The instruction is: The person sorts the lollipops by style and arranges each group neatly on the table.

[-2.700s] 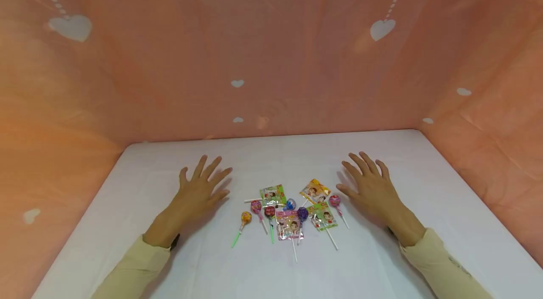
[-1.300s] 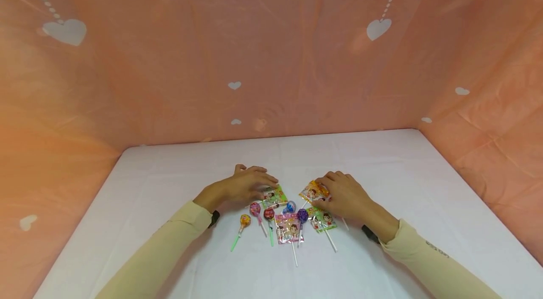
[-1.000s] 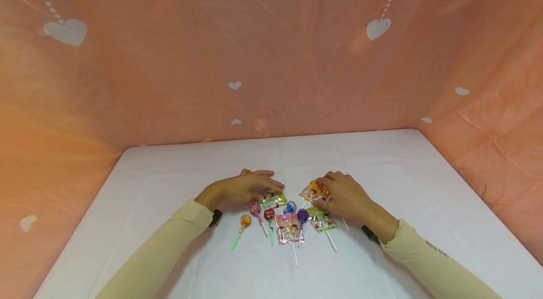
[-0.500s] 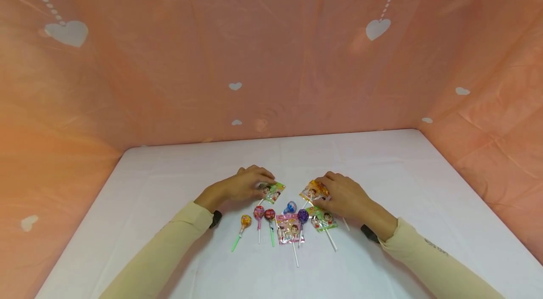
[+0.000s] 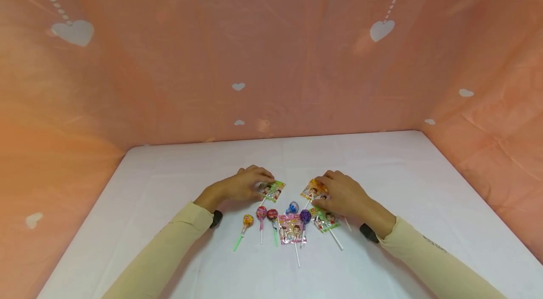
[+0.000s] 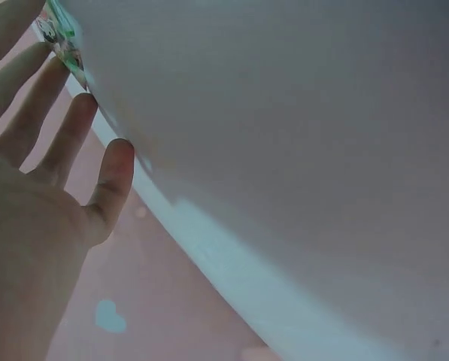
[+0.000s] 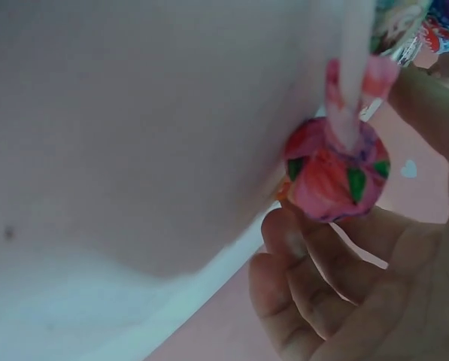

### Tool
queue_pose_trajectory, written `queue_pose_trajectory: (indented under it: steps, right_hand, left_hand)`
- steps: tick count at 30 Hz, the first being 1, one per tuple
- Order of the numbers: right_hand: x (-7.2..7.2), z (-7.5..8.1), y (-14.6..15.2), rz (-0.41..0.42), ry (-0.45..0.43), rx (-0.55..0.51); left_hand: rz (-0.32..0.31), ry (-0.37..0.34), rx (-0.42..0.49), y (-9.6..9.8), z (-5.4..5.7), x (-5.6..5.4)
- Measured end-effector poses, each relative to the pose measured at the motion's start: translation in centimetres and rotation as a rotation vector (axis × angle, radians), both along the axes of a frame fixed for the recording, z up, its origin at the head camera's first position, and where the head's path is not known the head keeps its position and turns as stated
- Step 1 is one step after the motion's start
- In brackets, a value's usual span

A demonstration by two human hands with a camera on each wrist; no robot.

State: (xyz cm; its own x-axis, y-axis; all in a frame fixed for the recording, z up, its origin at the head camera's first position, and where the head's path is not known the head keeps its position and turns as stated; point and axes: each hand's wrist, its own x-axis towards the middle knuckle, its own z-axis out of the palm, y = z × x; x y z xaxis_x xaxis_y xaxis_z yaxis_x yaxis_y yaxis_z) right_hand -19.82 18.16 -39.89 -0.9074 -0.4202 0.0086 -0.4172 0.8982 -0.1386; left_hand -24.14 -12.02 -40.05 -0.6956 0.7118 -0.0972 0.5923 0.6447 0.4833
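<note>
My left hand pinches the left edge of a flat lollipop in a green wrapper, its white stick pointing down toward the front. In the left wrist view a sliver of that green wrapper shows beyond the fingers. My right hand holds the right side of a flat lollipop in an orange wrapper, thumb at the near side and fingers at the far side. Beneath the right palm lies a round pink lollipop, mostly hidden in the head view except for its stick.
Between and before the hands lie round lollipops: yellow, pink, dark red, blue and purple. Flat ones in pink and green wrappers lie among them. A white-covered table meets orange cloth walls.
Both hands have come inward from the sides and taken hold of the green-wrapped and orange-wrapped lollipops. The green one has turned, its stick swinging from leftward to frontward. The left pink lollipop has straightened.
</note>
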Motion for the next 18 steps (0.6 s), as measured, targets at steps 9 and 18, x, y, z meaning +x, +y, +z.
queue_pose_trajectory:
  steps: [9,18]
  right_hand:
    - [-0.78,0.20,-0.23,0.012,-0.026,-0.006]
    - [-0.96,0.07,-0.41,0.026,-0.059,-0.040]
  left_hand:
    - [0.068,-0.018,0.005,-0.25,0.04,-0.06]
    - [0.087,-0.018,0.018,-0.62,-0.01,-0.22]
